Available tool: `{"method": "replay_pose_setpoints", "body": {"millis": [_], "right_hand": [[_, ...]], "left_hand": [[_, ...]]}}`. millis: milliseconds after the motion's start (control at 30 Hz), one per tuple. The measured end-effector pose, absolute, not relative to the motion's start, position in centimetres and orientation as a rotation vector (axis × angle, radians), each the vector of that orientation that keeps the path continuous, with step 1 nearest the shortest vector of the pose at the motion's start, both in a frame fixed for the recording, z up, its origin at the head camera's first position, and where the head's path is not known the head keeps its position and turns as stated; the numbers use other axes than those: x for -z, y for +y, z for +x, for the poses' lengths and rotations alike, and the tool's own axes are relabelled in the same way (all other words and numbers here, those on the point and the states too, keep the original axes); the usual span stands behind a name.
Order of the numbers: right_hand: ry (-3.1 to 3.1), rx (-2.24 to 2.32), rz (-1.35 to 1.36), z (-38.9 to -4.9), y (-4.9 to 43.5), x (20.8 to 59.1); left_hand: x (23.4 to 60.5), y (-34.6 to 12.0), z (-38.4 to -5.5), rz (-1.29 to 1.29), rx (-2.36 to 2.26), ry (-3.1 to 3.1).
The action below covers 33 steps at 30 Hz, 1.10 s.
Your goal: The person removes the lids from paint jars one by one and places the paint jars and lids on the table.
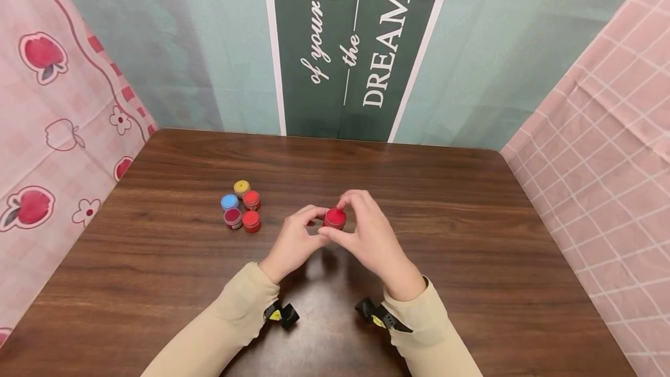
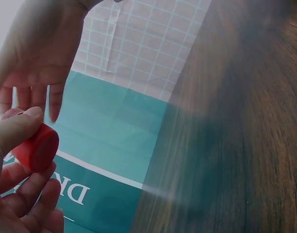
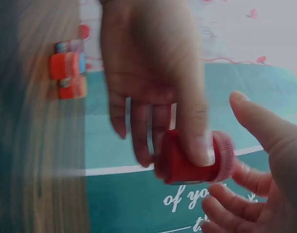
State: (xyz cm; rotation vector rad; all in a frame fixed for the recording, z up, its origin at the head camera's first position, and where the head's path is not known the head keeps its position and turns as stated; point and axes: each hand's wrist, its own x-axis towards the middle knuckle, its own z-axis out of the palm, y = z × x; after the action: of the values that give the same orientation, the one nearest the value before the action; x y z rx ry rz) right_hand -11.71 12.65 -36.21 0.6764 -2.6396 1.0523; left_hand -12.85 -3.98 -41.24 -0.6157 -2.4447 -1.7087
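A small red jar (image 1: 335, 220) with a ribbed lid (image 3: 224, 156) is held up over the table between both hands. My left hand (image 1: 296, 244) pinches its body, thumb on one side and fingers on the other, as the left wrist view also shows with the jar (image 2: 41, 149) lying sideways. Around the lid end comes my right hand (image 1: 374, 243). In the right wrist view the right hand's thumb (image 3: 245, 107) stands apart from the lid, while its other fingers are spread close by it.
A cluster of small jars stands at the left on the brown wooden table (image 1: 445, 214): a yellow one (image 1: 241, 187), a blue one (image 1: 229, 202), a dark red one (image 1: 232, 218) and two red ones (image 1: 252, 221). Printed cloths hang behind and at both sides.
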Motion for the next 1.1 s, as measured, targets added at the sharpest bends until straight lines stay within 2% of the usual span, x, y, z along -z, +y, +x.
{"method": "replay_pose_setpoints", "body": {"millis": [200, 567, 900, 1100], "right_hand": [[-2.694, -0.924, 0.563, -11.7, 12.3, 36.6], [-2.661, -1.133, 0.959, -11.8, 13.7, 35.8], [-2.747, -0.908, 0.536, -11.7, 12.4, 36.5], [-2.715, -0.980, 0.724, -11.7, 12.8, 36.0]], "left_hand": [[41.3, -3.9, -12.8, -0.615, 1.711, -2.439], [41.3, -4.0, -13.0, -0.634, 1.649, -2.447], [41.2, -3.9, -12.8, -0.612, 1.698, -2.461], [41.2, -3.9, -12.9, -0.597, 1.729, -2.438]]}}
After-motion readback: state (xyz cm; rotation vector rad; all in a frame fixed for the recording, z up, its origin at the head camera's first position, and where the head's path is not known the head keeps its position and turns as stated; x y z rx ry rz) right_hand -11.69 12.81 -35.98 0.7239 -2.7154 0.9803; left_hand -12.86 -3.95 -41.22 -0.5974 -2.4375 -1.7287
